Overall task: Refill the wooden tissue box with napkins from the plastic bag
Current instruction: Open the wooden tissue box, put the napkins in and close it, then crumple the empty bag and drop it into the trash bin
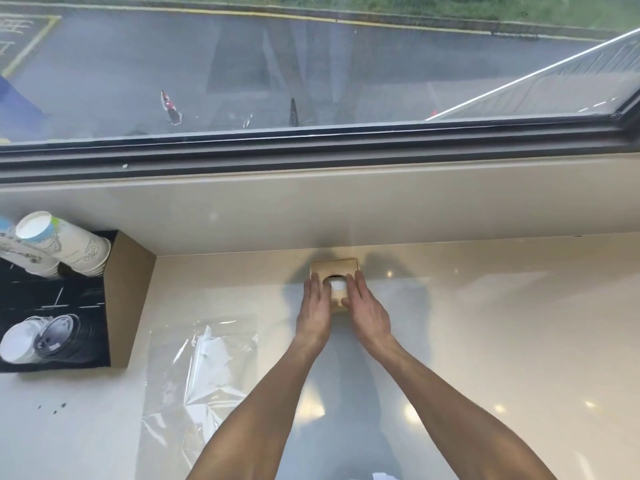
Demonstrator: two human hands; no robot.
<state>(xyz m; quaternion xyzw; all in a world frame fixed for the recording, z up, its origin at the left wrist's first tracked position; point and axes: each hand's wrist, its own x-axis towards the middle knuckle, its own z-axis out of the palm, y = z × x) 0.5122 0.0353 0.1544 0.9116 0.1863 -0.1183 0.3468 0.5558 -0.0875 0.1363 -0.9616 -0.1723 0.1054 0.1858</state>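
The wooden tissue box (335,267) stands on the cream counter against the back ledge, with a round hole in its top. White napkins (337,284) show through that hole. My left hand (317,306) lies flat along the box's left side, fingers extended. My right hand (365,306) presses against the right side, thumb on the top near the hole. Both hands clasp the box between them. The clear plastic bag (201,379) lies crumpled and flat on the counter to the left of my left forearm.
A cardboard holder (130,299) at the left edge carries stacked paper cups (65,247) and cup lids (52,337). A raised ledge and a window (311,81) run along the back. A bit of white paper (384,476) shows at the bottom edge.
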